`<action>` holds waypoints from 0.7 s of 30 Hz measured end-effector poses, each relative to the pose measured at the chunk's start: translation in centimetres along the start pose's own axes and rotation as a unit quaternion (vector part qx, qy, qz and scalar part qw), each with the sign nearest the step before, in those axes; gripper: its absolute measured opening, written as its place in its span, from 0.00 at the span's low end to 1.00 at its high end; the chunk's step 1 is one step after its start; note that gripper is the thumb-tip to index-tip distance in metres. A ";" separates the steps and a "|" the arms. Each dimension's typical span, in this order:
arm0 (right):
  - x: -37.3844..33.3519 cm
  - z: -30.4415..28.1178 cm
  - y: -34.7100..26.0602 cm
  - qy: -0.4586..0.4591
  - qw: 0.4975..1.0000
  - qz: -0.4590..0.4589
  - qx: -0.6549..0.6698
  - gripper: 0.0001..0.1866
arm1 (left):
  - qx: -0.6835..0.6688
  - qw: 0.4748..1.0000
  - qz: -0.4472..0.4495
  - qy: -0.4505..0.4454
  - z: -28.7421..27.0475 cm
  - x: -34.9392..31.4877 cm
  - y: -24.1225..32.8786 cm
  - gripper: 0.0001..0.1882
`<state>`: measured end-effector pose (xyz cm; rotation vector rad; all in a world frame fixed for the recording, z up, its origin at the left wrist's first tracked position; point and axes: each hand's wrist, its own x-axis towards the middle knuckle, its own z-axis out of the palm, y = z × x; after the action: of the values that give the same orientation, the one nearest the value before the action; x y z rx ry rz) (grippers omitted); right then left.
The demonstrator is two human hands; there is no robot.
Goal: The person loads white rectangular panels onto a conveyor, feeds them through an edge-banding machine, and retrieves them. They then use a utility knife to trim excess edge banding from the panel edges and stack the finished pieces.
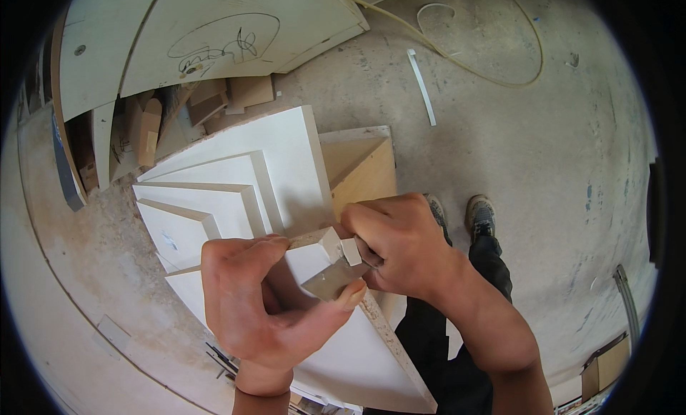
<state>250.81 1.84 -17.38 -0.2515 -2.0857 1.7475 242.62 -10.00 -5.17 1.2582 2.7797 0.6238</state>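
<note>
My right hand (pixel 404 243) is closed round the handle end of a flat metal scraper (pixel 330 279), most of its handle hidden in the fist. The blade lies against the end of a small white chipboard piece (pixel 306 256). My left hand (pixel 246 301) grips that piece, fingers along its far edge and thumb reaching round to the near side, its tip by the blade. A short white strip (pixel 351 252) stands up between the blade and my right fingers; whether it is still joined to the board I cannot tell. Under my hands lies a large white panel (pixel 350 358).
Stacked white boards (pixel 236 158) fan out ahead and left, beside a wooden box (pixel 368 168). A pale cabinet (pixel 193 36) stands at the far left over cardboard pieces (pixel 146 133). On the concrete floor lie a hose (pixel 493 79) and a white strip offcut (pixel 421 86). My shoes (pixel 481 215) show right.
</note>
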 end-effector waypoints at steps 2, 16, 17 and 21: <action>0.2 0.2 0.1 0.002 1.000 0.010 0.014 0.17 | -0.002 1.000 0.002 -0.008 -0.1 0.0 0.0 0.34; 0.9 1.5 0.2 0.072 0.997 0.008 -0.021 0.16 | -0.013 1.000 -0.008 -0.010 -0.3 0.0 -0.1 0.32; 0.9 1.6 0.2 0.076 0.997 0.008 -0.019 0.16 | -0.016 1.000 -0.011 -0.012 -0.3 0.0 -0.1 0.32; 0.6 1.7 -0.5 0.082 0.996 0.044 0.007 0.16 | -0.013 1.000 -0.012 -0.015 -0.4 0.1 0.0 0.31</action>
<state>249.61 0.47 -17.00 -0.4722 -1.9722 1.7269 242.46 -10.14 -4.76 1.2164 2.7494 0.6318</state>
